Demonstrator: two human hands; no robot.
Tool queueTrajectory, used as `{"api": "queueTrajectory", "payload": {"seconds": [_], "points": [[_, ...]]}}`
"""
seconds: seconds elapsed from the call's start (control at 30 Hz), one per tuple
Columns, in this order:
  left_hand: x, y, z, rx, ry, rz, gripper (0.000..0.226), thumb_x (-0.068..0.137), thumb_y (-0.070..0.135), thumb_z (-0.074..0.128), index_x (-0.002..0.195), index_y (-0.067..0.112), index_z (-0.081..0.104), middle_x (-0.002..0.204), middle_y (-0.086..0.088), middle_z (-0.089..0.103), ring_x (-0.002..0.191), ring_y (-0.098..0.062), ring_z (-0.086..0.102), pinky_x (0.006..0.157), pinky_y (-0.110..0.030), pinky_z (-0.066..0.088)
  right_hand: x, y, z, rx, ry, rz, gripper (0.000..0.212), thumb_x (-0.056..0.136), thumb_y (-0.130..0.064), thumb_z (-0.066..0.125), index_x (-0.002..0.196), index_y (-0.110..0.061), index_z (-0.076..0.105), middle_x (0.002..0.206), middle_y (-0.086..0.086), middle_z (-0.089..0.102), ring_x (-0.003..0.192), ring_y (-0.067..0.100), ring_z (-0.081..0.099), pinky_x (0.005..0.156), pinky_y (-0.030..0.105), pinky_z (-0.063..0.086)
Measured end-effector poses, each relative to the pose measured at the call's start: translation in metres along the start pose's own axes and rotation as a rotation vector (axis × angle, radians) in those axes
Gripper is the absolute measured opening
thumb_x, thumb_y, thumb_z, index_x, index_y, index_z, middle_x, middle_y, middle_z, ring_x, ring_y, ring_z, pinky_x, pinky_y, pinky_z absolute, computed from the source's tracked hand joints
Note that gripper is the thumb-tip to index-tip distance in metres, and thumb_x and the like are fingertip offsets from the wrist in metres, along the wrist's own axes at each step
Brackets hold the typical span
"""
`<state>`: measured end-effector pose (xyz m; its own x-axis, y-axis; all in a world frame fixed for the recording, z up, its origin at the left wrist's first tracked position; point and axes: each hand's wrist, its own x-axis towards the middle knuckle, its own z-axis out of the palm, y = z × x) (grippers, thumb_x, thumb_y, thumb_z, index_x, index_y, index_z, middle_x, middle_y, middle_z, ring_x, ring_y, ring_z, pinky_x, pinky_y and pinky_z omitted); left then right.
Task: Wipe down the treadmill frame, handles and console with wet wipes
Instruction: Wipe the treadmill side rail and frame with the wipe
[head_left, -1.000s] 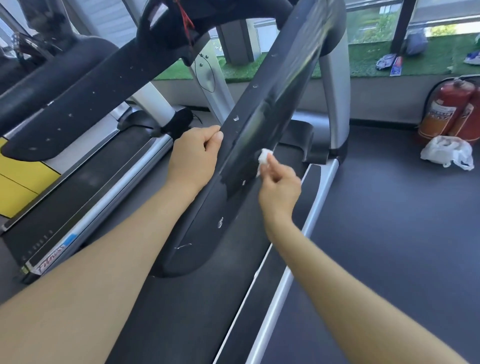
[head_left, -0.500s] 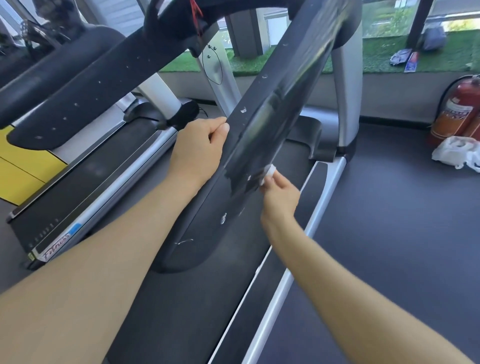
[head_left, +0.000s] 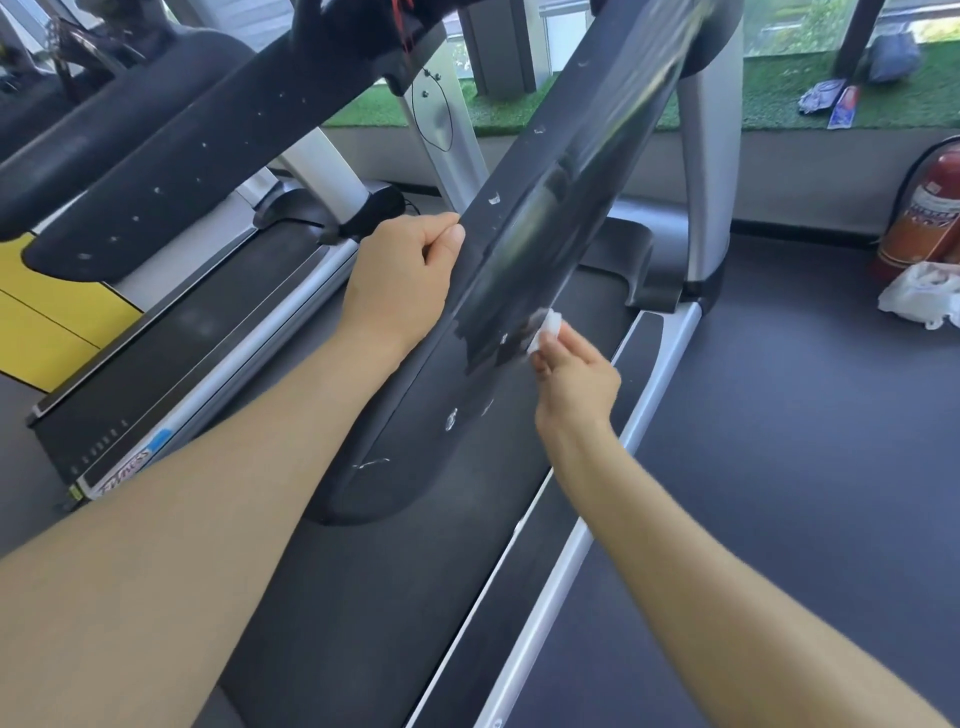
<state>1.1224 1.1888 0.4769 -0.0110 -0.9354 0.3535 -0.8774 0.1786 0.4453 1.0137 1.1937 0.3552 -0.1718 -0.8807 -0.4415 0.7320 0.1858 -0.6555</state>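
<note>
Pinching a wet wipe, right hand wipes handrail; left hand grips it.

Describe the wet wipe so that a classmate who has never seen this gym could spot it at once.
Find the long black handrail slanting across the treadmill. Follow it down to where the right hand meets its edge. The wet wipe is the small white wad pinched there, far smaller than the white plastic bag on the floor.
</note>
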Motion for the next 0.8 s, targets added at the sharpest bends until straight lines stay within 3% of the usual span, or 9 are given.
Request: {"api": "queueTrajectory", "payload": {"seconds": [0.13,0.23,0.3,0.37,0.4,0.47,0.53,0.63,0.8], "points": [[0.001,-0.001,0.0,-0.012,0.0,0.014,0.019,0.1,0.021,0.042,0.08,0.019,0.043,0.083,0.001,0.039,0.077,-0.01,0.031,0.059,-0.023,0.025,0.02,-0.006,0.007,-0.055,0.046,-0.007,0.02,0.088,0.007,0.055,0.095,-0.006,0.068,0.075,0.0,0.062,0.065,0.012,0.054,0.061,0.018,0.047],[0.0,-0.002,0.0,-0.008,-0.003,0.018,0.033,0.099,0.022,0.042,0.079,0.001,0.059,0.073,-0.021,0.044,0.069,-0.012,0.034,0.06,-0.026,0.027,-0.014,0.012,-0.002,-0.154,0.034,-0.08,0.014,0.088,-0.001,0.059,0.089,-0.013,0.066,0.071,-0.008,0.063,0.067,0.012,0.056,0.072,0.023,0.05],[-0.001,-0.002,0.0,-0.003,0.002,0.015,0.036,0.099,0.023,0.041,0.081,-0.002,0.061,0.074,-0.026,0.049,0.066,-0.012,0.032,0.059,-0.026,0.027,-0.045,0.023,-0.01,-0.187,-0.046,-0.117,0.007,0.089,-0.006,0.061,0.089,-0.012,0.065,0.066,-0.015,0.064,0.069,0.011,0.058,0.074,0.022,0.051],[0.001,-0.004,0.001,0.01,0.0,0.014,0.034,0.097,0.027,0.041,0.076,0.004,0.054,0.075,-0.021,0.046,0.071,-0.013,0.035,0.063,-0.028,0.031,-0.061,0.023,-0.011,-0.184,-0.135,-0.184,0.002,0.091,-0.009,0.062,0.092,-0.009,0.062,0.065,-0.016,0.065,0.066,0.01,0.057,0.074,0.021,0.051],[0.002,-0.005,0.001,0.014,0.001,0.013,0.028,0.097,0.028,0.04,0.076,0.011,0.05,0.075,-0.01,0.045,0.074,-0.013,0.037,0.066,-0.028,0.032,-0.058,0.018,-0.009,-0.188,-0.151,-0.22,0.002,0.091,-0.01,0.062,0.09,-0.011,0.06,0.064,-0.017,0.064,0.063,0.008,0.055,0.073,0.021,0.05],[0.003,-0.007,0.002,0.02,0.006,0.013,0.028,0.098,0.027,0.041,0.076,0.011,0.049,0.083,0.003,0.044,0.079,-0.012,0.038,0.069,-0.027,0.033,-0.039,0.005,-0.002,-0.2,-0.118,-0.24,0.009,0.091,-0.013,0.062,0.084,-0.016,0.058,0.06,-0.015,0.06,0.057,0.006,0.051,0.067,0.018,0.046],[0.004,-0.01,0.003,0.024,0.009,0.02,0.035,0.098,0.026,0.042,0.077,0.0,0.053,0.084,0.004,0.045,0.079,-0.012,0.039,0.07,-0.028,0.034,-0.017,-0.007,0.002,-0.207,-0.069,-0.214,0.011,0.091,-0.013,0.062,0.082,-0.018,0.057,0.063,-0.011,0.057,0.053,0.005,0.049,0.067,0.019,0.045],[0.004,-0.009,0.004,0.027,0.006,0.026,0.022,0.099,0.025,0.042,0.079,0.018,0.046,0.085,0.003,0.042,0.081,-0.012,0.037,0.069,-0.027,0.033,-0.009,-0.009,0.002,-0.199,-0.067,-0.202,0.014,0.091,-0.007,0.059,0.082,-0.017,0.056,0.058,-0.018,0.057,0.053,0.004,0.049,0.073,0.026,0.046],[0.005,-0.008,0.003,0.014,0.004,0.039,0.019,0.094,0.031,0.039,0.08,0.02,0.045,0.082,0.0,0.047,0.08,-0.012,0.038,0.071,-0.028,0.034,-0.069,0.015,-0.01,-0.246,-0.283,-0.296,0.013,0.092,-0.006,0.059,0.082,-0.014,0.056,0.083,-0.009,0.065,0.064,0.012,0.052,0.072,0.032,0.048]]}}
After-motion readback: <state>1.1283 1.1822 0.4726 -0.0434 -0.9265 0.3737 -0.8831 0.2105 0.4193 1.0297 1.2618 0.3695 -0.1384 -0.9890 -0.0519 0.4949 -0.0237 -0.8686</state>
